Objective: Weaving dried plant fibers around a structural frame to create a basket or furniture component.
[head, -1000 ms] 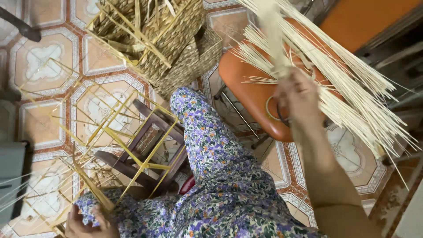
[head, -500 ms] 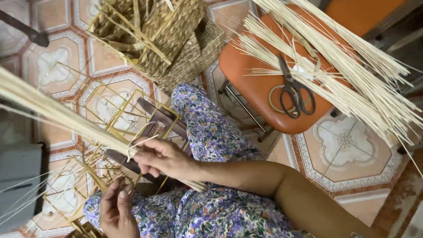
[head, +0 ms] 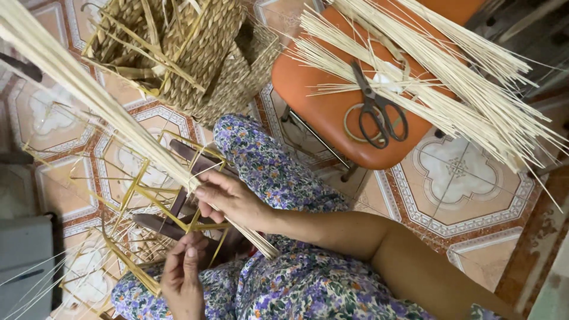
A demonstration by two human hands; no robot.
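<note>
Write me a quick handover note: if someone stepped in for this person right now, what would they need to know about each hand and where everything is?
Right hand: closed around a long bundle of pale reed strips that runs up to the top left corner.
Left hand: fingers pinched on a thin strip by the half-woven frame, which rests over the lap on the tiled floor.
Nearby: more reeds and black scissors lie on the orange stool; finished woven baskets sit ahead.
Done: the frame's yellow ribs are set up.
Left: most of the weaving, since the frame looks largely open.

Head camera — steep, close downward view
</note>
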